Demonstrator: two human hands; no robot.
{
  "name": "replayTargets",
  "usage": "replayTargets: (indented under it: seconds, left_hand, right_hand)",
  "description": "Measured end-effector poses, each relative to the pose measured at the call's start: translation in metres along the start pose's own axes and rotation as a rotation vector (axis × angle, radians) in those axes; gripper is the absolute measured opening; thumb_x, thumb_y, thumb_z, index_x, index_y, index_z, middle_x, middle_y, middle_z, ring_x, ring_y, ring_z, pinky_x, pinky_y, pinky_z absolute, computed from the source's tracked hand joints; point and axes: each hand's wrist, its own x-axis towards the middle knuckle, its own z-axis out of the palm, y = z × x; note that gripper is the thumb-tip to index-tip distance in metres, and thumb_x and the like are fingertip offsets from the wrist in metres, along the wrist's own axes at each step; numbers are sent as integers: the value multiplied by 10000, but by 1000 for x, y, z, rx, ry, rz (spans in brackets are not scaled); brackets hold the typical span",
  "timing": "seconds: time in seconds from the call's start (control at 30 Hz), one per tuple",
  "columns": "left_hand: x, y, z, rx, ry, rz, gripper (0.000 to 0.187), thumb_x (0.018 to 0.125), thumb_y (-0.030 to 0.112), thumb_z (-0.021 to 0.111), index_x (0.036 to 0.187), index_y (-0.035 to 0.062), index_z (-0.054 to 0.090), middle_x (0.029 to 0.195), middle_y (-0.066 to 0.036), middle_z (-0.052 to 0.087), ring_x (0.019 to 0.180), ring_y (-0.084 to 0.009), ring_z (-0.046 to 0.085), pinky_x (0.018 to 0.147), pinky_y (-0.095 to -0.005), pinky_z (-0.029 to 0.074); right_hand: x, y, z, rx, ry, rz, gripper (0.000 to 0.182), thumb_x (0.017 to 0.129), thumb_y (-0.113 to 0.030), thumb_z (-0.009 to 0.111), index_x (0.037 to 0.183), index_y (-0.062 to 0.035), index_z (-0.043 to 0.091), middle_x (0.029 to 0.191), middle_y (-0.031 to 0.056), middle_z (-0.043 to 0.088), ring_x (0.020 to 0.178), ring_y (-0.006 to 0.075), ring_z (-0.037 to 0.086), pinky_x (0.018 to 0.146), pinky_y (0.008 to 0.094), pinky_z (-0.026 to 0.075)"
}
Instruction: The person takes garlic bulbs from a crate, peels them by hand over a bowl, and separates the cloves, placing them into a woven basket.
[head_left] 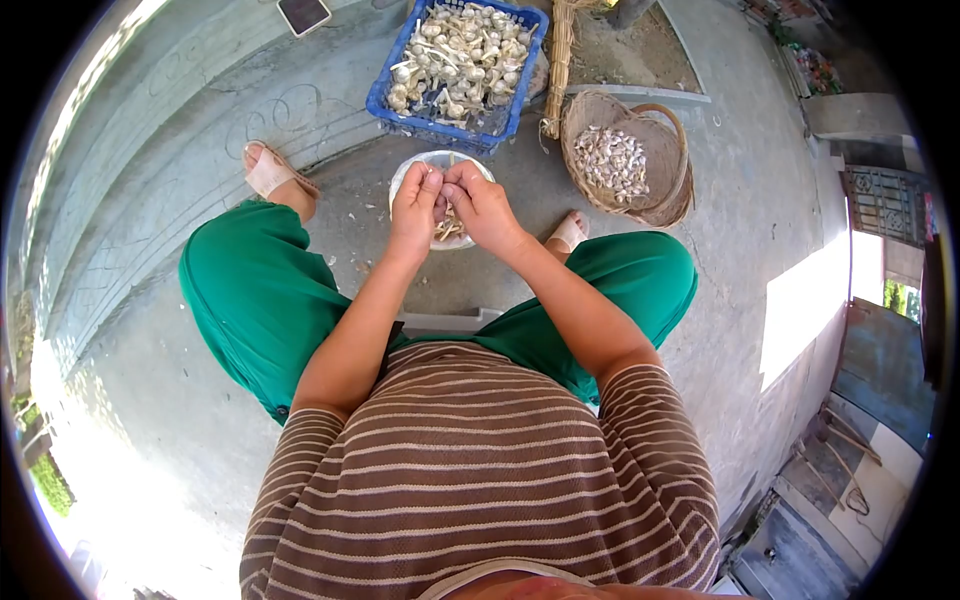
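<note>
My left hand [413, 208] and my right hand [482, 206] meet over a white bowl [399, 180], fingertips pinched together. Between them is a small pale piece that looks like garlic, mostly covered by my fingers. Dry stems and skins [447, 228] lie inside the bowl below. Beyond it, a blue plastic crate [512, 118] is heaped with whole garlic bulbs [462, 55] that have stalks. To the right, a wicker basket [667, 207] with a curved handle contains loose garlic cloves [611, 162].
My knees in green trousers [258, 295] flank the bowl. A bundle of dry stalks [558, 70] lies between crate and basket. At the upper left, a phone-like dark rectangle [303, 14] rests on the curved concrete steps [190, 110]. Bits of skin litter the concrete floor.
</note>
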Motion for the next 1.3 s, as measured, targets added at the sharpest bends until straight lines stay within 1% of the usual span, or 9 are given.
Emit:
replayTargets:
  seconds: [0.37, 0.5, 0.63, 0.67, 0.73, 0.83, 1.1, 1.17, 1.3]
  left_hand:
    - [-5, -1, 1, -361, 5, -157, 249, 963, 314, 411, 873, 95, 487, 627, 24, 395, 500, -60, 313, 453, -206, 263]
    - [-4, 1, -3, -490, 35, -240, 255, 963, 308, 411, 911, 76, 505, 627, 11, 397, 498, -73, 316, 461, -215, 272]
    - [0, -4, -14, -605, -44, -284, 280, 955, 313, 430, 979, 51, 524, 634, 2, 415, 504, -79, 329, 470, -216, 277]
    - [1, -5, -15, -624, -61, -311, 289, 952, 316, 438, 996, 45, 528, 638, 3, 422, 509, -77, 335, 474, -212, 277]
    - [2, -5, -14, -602, -57, -336, 279, 944, 320, 458, 979, 52, 530, 640, 4, 426, 503, -75, 337, 467, -209, 277]
    - [0, -2, -5, -535, -49, -356, 260, 926, 328, 498, 943, 71, 530, 634, 8, 428, 488, -70, 336, 450, -203, 275]
    - [1, -9, -3, -403, 103, -374, 174, 910, 261, 547, 866, 93, 531, 597, 0, 420, 460, -75, 337, 409, -214, 286]
    - [-1, -5, 1, -512, 61, -352, 197, 911, 268, 543, 824, 96, 502, 605, 7, 419, 466, -71, 331, 431, -201, 272]
    - [5, -4, 2, -499, 55, -309, 178, 915, 224, 535, 811, 89, 485, 622, 0, 435, 476, -73, 336, 434, -206, 276]
  right_hand:
    - [-7, 2, 14, 728, 67, 394, 27, 896, -31, 461, 902, -39, 436, 701, 49, 559, 573, 90, 552, 488, 231, 446]
    - [-8, 37, 11, 727, 180, 424, 40, 894, -55, 474, 885, -38, 439, 642, 14, 501, 512, 57, 447, 457, 232, 397]
    - [-10, 58, 3, -124, 3, 408, 175, 892, -103, 534, 1036, -13, 580, 721, 14, 581, 605, 62, 522, 555, 224, 448]
    - [-7, 59, 4, -124, 3, 408, 175, 892, -103, 534, 1036, -13, 580, 721, 14, 581, 605, 62, 522, 555, 224, 448]
    - [1, 51, 5, 620, 83, 335, 287, 880, -153, 592, 1132, -16, 591, 812, 6, 624, 698, 74, 569, 644, 223, 475]
    - [3, 24, -3, 659, -112, 369, 315, 857, -146, 629, 1132, -1, 580, 885, 33, 649, 763, 71, 584, 705, 216, 480]
    - [2, 33, 7, 478, 73, 270, 123, 870, -139, 611, 858, -21, 577, 740, 2, 588, 664, 52, 525, 601, 202, 448]
    - [1, 26, 0, 1154, 143, 500, 118, 884, -137, 580, 833, -39, 539, 634, -34, 480, 550, 49, 416, 501, 190, 374]
    - [3, 23, -3, 1173, 178, 559, 147, 915, -182, 534, 832, -63, 514, 627, -37, 447, 538, 54, 394, 478, 187, 342]
